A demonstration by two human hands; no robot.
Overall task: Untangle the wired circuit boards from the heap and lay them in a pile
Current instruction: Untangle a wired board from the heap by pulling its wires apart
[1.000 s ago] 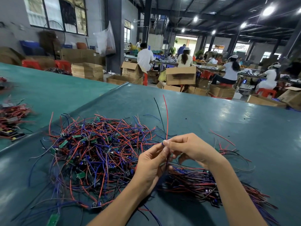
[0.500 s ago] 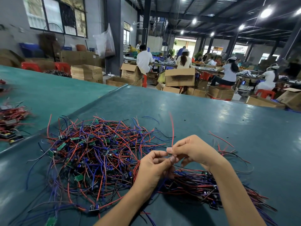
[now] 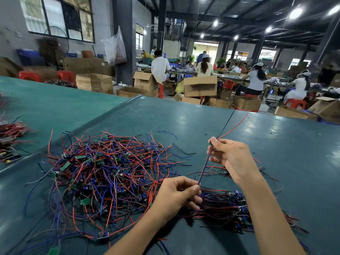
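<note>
While left grip (image 3: 174, 197) and right grip (image 3: 233, 159) each pinch one taut wire bundle (image 3: 204, 165), heap (image 3: 110, 172) lies at 9 o'clock of left grip, pile (image 3: 230, 205) at 4 o'clock, both on tabletop (image 3: 285, 144).

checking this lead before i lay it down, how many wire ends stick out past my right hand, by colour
red wire: 1
black wire: 1
total: 2

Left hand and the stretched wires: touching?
Touching. The head view shows the left hand pinching the stretched wires at their lower end.
</note>
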